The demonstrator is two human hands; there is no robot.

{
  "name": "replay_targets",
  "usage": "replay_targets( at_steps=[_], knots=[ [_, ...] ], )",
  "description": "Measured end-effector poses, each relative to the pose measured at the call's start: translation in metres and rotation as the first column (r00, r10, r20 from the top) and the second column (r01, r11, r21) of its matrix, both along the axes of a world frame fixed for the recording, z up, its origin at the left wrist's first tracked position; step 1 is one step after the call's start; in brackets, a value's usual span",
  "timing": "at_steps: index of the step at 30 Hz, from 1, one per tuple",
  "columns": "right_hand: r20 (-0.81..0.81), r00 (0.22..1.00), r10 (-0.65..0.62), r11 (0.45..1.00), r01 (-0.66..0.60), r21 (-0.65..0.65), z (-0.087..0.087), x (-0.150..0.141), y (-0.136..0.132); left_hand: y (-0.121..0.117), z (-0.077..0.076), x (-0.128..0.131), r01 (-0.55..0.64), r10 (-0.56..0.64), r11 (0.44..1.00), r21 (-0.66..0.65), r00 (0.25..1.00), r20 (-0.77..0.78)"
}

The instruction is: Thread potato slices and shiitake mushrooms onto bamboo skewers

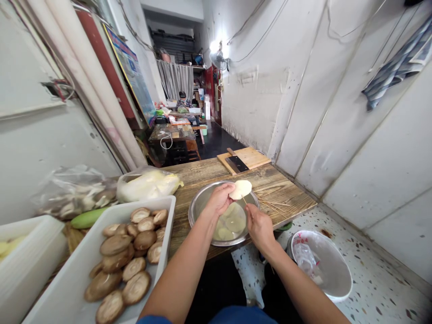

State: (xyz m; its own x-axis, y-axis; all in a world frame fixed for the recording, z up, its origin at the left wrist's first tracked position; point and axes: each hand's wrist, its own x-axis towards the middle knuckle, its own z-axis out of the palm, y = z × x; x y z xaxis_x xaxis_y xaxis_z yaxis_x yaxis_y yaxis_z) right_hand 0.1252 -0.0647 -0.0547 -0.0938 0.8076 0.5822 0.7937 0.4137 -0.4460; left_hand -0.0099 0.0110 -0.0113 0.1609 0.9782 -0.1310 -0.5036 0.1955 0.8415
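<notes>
forearms [186, 270] stretch forward, left hand [221, 199] pinching a pale slice [242, 189], right hand [260, 227] gripping a skewer [244, 200].

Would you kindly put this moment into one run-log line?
left hand: holds pale slice | right hand: holds thin stick, tip at slice | below: metal bowl, more slices inside | beyond: cleaver on cutting board

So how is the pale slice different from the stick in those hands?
The slice is broad and flat, but the stick is very thin. The slice is creamy yellow, while the stick is light brown. The left hand holds the slice; the right hand holds the stick. Both are held up over the metal bowl.
</notes>
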Motion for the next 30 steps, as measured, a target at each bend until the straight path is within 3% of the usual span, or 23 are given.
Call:
replay_targets(
  at_steps=[7, 10, 13, 18, 24, 30],
  knots=[
    [-0.014, 0.999, -0.034, 0.997, 0.033, -0.065, 0.009, -0.006, 0.009, -0.006, 0.002, 0.006, 0.021, -0.021, 1.000, -0.019, 0.999, -0.026],
    [-0.033, 0.999, -0.014, 0.993, 0.010, -0.122, 0.017, -0.002, 0.010, -0.008, -0.002, 0.009, -0.025, 0.025, 1.000, -0.012, 0.999, -0.028],
    [-0.043, 0.998, 0.036, 0.985, -0.043, -0.169, 0.020, 0.012, -0.003, -0.005, -0.009, 0.005, -0.120, 0.119, 0.993, -0.021, 0.992, -0.044],
    [-0.064, 0.993, 0.103, 0.956, -0.117, -0.269, 0.009, 0.035, -0.033, 0.003, -0.012, -0.002, -0.210, 0.205, 0.977, -0.047, 0.975, -0.079],
    [-0.202, 0.977, 0.064, 0.978, -0.102, -0.184, 0.008, 0.029, -0.031, -0.006, 0.002, 0.008, -0.067, 0.056, 0.995, -0.068, 0.987, -0.150],
    [-0.319, 0.947, 0.048, 0.977, -0.111, -0.181, 0.018, 0.017, -0.010, -0.012, 0.014, 0.009, 0.075, -0.053, 0.995, 0.068, 0.956, -0.290]
  ],
)
